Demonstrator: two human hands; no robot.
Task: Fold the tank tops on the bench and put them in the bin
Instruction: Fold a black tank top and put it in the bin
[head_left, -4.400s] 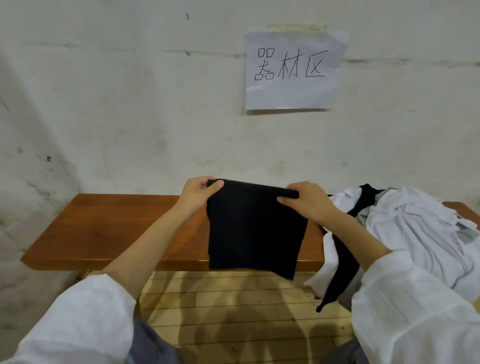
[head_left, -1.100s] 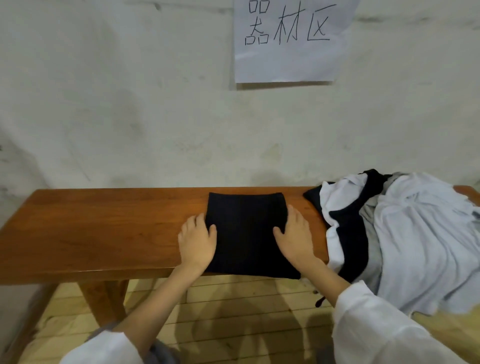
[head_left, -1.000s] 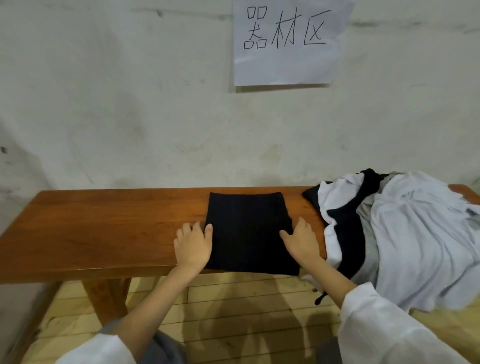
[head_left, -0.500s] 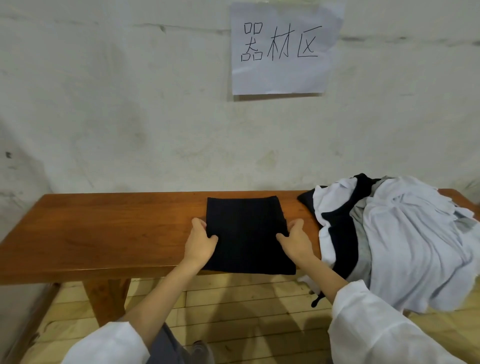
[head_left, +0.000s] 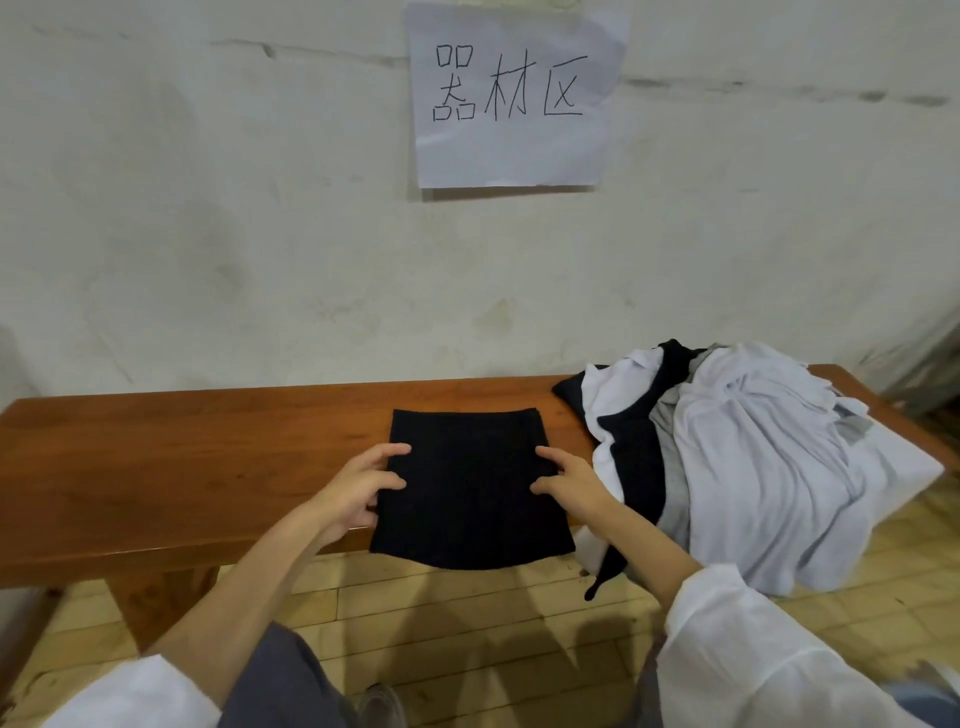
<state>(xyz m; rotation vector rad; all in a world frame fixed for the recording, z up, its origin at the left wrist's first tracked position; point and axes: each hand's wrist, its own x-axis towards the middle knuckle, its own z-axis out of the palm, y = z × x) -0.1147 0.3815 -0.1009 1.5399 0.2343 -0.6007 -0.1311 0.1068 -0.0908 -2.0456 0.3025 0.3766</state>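
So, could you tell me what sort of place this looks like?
Probably a gym's equipment corner: a handwritten paper sign reads 器材区, equipment area, above a wooden bench on strip-wood flooring.

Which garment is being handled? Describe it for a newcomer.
Below the wall's paper sign runs a wooden bench. Mid-bench, between the left hand and right hand, lies the folded tank top: flat, black, rectangular, unlike the rumpled white-and-black pile beside it.

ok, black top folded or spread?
Folded: the black top lies as a compact rectangle on the bench, its near edge overhanging.
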